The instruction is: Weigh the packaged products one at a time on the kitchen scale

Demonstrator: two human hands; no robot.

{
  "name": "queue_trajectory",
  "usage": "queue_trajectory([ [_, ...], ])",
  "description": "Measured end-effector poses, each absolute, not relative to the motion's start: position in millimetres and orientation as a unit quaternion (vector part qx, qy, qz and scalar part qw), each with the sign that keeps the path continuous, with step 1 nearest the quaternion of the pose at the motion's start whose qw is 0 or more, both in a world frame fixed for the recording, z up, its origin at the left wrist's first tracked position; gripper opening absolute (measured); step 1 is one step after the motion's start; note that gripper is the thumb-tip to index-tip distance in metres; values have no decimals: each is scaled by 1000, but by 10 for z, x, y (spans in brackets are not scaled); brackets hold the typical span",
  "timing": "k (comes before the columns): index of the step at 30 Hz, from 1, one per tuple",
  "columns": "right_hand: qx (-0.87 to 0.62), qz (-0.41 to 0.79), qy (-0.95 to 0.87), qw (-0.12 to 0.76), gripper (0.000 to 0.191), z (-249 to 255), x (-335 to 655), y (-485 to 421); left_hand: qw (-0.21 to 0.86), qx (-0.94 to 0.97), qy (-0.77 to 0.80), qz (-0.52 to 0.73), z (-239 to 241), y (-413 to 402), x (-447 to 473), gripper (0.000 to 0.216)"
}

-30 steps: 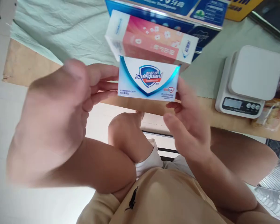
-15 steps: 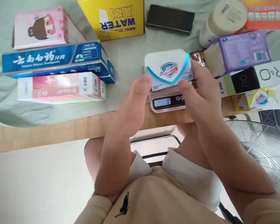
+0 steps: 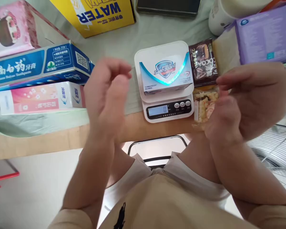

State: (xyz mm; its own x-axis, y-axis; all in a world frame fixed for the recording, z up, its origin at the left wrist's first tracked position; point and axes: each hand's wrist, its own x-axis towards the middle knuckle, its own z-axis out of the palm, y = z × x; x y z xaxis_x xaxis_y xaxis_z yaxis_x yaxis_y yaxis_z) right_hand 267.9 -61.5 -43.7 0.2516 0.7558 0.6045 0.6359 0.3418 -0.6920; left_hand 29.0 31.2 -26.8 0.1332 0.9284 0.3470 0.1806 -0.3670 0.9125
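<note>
A white and blue Safeguard soap box [image 3: 165, 74] rests on the white platform of a kitchen scale [image 3: 154, 120], whose lit display appears to read 0. Both of my hands are off the box, one at each side. To its left, my left hand [image 3: 107, 95] is raised, slightly blurred, with bent fingers apart from the thumb and nothing in it. On the other side hovers my right hand [image 3: 250, 98], its fingers curved and parted from the thumb, also without anything visible. It partly covers a clear-wrapped snack [image 3: 202, 106]. Behind that lies a brown cocoa packet [image 3: 202, 62].
At left lie a blue toothpaste box [image 3: 38, 66], a pink and white carton [image 3: 43, 98] and a pink pack [image 3: 11, 28]. Farther back are a yellow box [image 3: 102, 19], a dark phone-like slab [image 3: 168, 7], a white tub [image 3: 219, 19] and a purple pack [image 3: 267, 38]. A wire fan [image 3: 276, 143] stands lower right.
Both hands have let go of the soap box and moved apart, left hand leftward, right hand rightward. The box stays on the scale. The view has shifted closer.
</note>
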Motion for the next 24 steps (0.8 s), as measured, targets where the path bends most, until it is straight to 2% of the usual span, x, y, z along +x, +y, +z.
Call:
queue_trajectory([
  [3,-539,16,-639,548,30,-453,2681,-567,328,734,332,493,-327,531,368,66],
  [5,-559,52,-642,522,26,-465,2669,-567,264,758,327,499,-331,500,421,55],
  [8,-573,89,-638,506,24,-498,2679,-596,225,729,377,525,-364,332,472,35],
  [10,-572,86,-637,509,24,-511,2708,-612,202,718,375,551,-427,307,488,36],
  [14,-550,93,-625,547,25,-467,2746,-608,127,750,271,590,-548,517,462,50],
  [18,-529,64,-590,606,29,-406,2716,-595,161,770,292,544,-498,582,378,44],
  [24,-550,101,-607,565,28,-428,2749,-646,197,777,326,501,-404,462,331,57],
])
